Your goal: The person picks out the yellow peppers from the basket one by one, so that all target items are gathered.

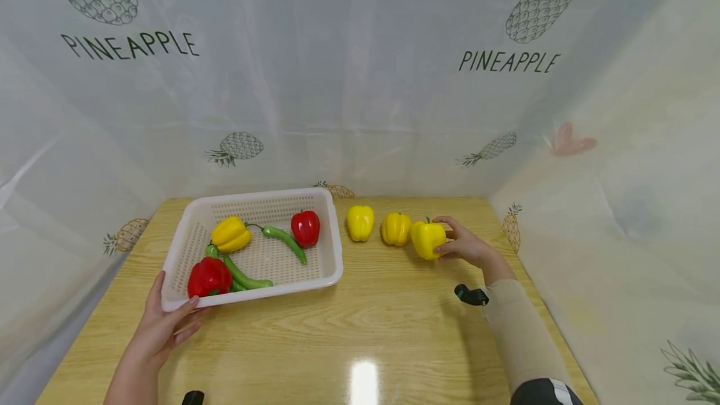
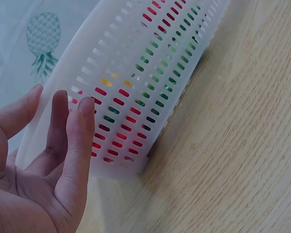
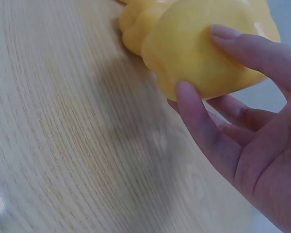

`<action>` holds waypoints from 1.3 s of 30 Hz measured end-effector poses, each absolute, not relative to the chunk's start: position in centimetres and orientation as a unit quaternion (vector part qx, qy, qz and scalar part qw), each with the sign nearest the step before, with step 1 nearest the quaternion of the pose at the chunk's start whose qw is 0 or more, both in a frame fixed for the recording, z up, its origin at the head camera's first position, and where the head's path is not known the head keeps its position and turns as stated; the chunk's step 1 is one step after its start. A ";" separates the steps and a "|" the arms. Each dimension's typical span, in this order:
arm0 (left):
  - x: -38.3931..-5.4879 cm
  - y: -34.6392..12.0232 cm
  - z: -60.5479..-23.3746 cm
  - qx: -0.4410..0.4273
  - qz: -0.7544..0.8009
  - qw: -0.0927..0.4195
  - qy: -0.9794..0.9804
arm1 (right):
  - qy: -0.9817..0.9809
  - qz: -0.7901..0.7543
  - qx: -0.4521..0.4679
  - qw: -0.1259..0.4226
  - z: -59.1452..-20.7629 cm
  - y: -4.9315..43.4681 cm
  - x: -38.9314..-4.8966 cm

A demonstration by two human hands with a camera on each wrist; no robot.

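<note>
My right hand [image 1: 464,246] holds a yellow bell pepper [image 1: 426,240] by its right side, stem up. In the right wrist view, thumb and fingers press on that pepper [image 3: 203,48], and a shadow lies on the table beneath it. Two more yellow bell peppers, a ribbed one [image 1: 396,229] and a smooth one [image 1: 360,223], stand in a row to its left. My left hand [image 1: 160,324] grips the near left corner of a white plastic basket [image 1: 336,261], with fingers at its rim and outer wall [image 2: 99,165].
Inside the basket lie a yellow bell pepper [image 1: 231,234], a red one [image 1: 209,276] at the near left, another red one [image 1: 305,229] at the right, and several green chili peppers [image 1: 285,242]. A pineapple-print sheet [image 1: 337,80] hangs behind the wooden table [image 1: 315,342] and along its sides.
</note>
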State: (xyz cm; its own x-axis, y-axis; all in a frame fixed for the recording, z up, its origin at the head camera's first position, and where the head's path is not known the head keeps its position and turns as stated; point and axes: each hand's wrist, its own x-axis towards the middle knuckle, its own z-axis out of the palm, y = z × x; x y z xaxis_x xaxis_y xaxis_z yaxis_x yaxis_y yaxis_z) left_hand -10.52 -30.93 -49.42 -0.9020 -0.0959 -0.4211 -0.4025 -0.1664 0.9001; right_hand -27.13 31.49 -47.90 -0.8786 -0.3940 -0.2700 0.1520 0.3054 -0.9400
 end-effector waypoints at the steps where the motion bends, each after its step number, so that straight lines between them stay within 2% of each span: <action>1: -10.5 -31.0 -49.4 -0.197 0.738 0.104 0.637 | 0.774 -0.584 -0.075 0.232 -48.0 31.5 -27.1; 12: -10.4 -30.7 -49.1 -0.205 0.733 0.107 0.640 | 0.776 -0.602 -0.039 0.186 -49.3 31.5 -27.1; 39: -10.4 -30.5 -49.1 -0.205 0.731 0.106 0.642 | 0.791 -0.592 0.029 0.152 -51.9 30.6 -27.8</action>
State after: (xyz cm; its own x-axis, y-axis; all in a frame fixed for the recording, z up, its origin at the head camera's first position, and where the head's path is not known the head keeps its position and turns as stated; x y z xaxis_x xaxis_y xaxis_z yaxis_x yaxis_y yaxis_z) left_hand -10.37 -30.50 -49.14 -0.8933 -0.1091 -0.4361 -0.4183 -0.1535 0.8952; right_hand -27.79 30.60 -51.88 -0.9523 -0.1335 -0.2743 0.2257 0.2965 -0.9280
